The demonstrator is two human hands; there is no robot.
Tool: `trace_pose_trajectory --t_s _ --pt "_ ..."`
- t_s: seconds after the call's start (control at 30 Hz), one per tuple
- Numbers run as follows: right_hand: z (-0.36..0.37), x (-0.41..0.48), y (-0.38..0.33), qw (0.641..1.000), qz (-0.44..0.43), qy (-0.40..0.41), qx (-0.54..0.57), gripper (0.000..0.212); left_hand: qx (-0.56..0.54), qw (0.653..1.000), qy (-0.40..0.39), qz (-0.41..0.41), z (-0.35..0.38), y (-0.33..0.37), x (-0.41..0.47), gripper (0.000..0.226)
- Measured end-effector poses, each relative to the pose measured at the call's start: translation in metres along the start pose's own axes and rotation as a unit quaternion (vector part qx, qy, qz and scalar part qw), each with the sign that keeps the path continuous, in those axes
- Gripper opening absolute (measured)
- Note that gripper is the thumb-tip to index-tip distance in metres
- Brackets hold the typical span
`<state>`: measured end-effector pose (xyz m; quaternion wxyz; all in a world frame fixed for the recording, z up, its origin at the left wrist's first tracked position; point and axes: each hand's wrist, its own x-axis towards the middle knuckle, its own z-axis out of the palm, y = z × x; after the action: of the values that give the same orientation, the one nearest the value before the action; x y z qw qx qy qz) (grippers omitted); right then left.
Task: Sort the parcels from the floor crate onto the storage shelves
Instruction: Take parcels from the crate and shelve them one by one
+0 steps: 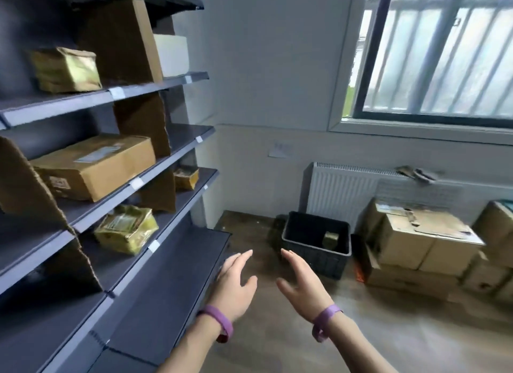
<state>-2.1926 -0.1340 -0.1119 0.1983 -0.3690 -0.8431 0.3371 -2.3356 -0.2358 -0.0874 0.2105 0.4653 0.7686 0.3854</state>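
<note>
- Two hands were out in front of you, both empty: your left hand (234,286) and right hand (301,286) had straight, loosely spread fingers, palms turned toward each other.
- One parcel (331,238) showed in the floor crate (313,261). It was small and yellowish and lay low against the far right inner wall. Its long axis was too small to tell.
- The crate sat on the floor ahead of your hands, below them and slightly to the right. Your right hand's fingertips overlapped its near left corner in view, so I judged that hand the nearer.
- Judgement: the reach had to go forward, right and down over the rim, since the crate walls close off the parcel from the side.
- The storage shelves (177,261) stood on your left, with your left hand just beside the lowest shelf edge.
- On the shelves were a brown carton (94,167), a yellow taped parcel (126,229) and cardboard dividers (155,189).
- Stacked cartons (416,245) stood just beside the crate's right side, and a radiator (341,192) stood behind it. Neither blocked a reach from above.
</note>
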Motion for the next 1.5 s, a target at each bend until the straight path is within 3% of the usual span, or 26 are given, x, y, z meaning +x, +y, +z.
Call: trace_pose_trajectory --t_s 0.5,0.83,1.17,1.5 --pt "-0.058 0.163 0.08 0.985 0.127 0.109 -0.032 0.064 0.008 0.991 -0.11 0.078 0.043 0.02 0.239 0.052" --pt "-0.102 0.237 0.155 0.971 0.187 0.144 -0.024 0.067 0.021 0.974 -0.199 0.106 0.117 0.048 0.351 0.053" --pt "-0.184 0.381 0.275 0.976 0.176 0.127 -0.017 0.066 0.023 0.98 -0.179 0.086 0.21 0.093 0.509 0.052" --pt "-0.243 0.504 0.376 0.979 0.189 0.066 -0.029 0.063 0.022 0.987 -0.161 -0.002 0.264 0.107 0.636 0.052"
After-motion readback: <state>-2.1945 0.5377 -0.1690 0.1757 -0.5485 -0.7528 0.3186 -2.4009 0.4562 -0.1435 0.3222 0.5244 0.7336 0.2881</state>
